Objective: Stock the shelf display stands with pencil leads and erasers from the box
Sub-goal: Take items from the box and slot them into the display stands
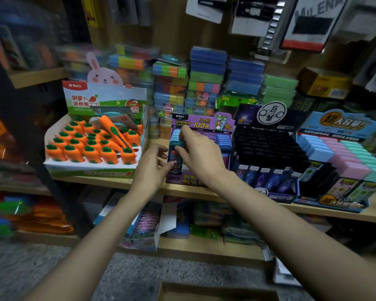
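A purple display stand point(204, 123) of pencil lead cases stands on the middle wooden shelf, with rows of blue cases inside. My right hand point(199, 152) pinches a teal-capped lead case point(175, 152) at the stand's front left corner. From the left, the fingertips of my left hand point(149, 168) touch the lower part of the same case. The cardboard box point(217, 293) lies open on the floor at the bottom edge of the view; its contents are hidden.
A carrot-knife display point(91, 146) sits left of the stand. To the right are a black lead stand point(267, 148) and a stand of pastel erasers point(343, 153). Stacked coloured boxes point(206, 81) fill the back of the shelf. Hanging packs are overhead, and a lower shelf holds more goods.
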`<action>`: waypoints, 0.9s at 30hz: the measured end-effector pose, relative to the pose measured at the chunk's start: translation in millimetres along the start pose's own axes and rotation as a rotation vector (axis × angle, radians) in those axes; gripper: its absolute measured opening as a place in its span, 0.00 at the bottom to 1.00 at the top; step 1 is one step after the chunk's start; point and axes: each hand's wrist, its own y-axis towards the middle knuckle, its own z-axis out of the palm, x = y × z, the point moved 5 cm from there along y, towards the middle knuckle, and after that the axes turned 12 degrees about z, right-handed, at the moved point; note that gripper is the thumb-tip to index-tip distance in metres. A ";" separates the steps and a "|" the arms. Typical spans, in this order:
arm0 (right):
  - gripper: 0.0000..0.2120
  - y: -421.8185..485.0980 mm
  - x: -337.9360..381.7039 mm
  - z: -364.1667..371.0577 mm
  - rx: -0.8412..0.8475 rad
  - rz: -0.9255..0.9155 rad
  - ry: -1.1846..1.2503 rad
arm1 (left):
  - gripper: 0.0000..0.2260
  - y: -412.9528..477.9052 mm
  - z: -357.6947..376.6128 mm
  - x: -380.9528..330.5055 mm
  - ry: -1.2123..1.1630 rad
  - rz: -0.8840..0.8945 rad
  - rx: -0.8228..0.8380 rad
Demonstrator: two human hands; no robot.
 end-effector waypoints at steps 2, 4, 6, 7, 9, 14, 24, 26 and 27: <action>0.12 -2.0 -5.4 -5.0 -0.007 0.015 0.051 | 0.14 -2.3 0.6 -0.2 0.000 -0.001 0.011; 0.12 -6.1 -18.0 -15.1 -0.052 0.069 0.138 | 0.14 -5.3 -0.2 0.3 0.001 -0.010 0.022; 0.10 -15.3 -36.7 -29.2 -0.128 0.112 0.194 | 0.16 -8.8 -1.3 0.9 0.008 -0.021 0.030; 0.09 -21.6 -47.1 -37.3 -0.169 0.122 0.197 | 0.17 -10.4 -1.9 1.2 0.011 -0.024 0.031; 0.08 -34.4 -68.5 -53.8 -0.250 0.131 0.152 | 0.17 -11.3 -4.0 0.8 0.016 -0.022 0.015; 0.13 -43.3 -112.1 -67.8 -0.203 0.221 -0.056 | 0.10 -3.5 -3.8 1.0 -0.019 -0.103 -0.001; 0.21 -38.2 -118.3 -57.2 -0.103 0.221 -0.211 | 0.16 -6.7 -18.4 -23.0 0.145 -0.086 -0.116; 0.21 -37.1 -118.0 -60.5 -0.082 0.196 -0.207 | 0.11 -8.4 -28.3 -55.3 0.297 0.192 -0.225; 0.21 -37.0 -117.9 -63.1 -0.077 0.182 -0.196 | 0.09 -10.7 -25.9 -74.3 0.355 0.349 -0.230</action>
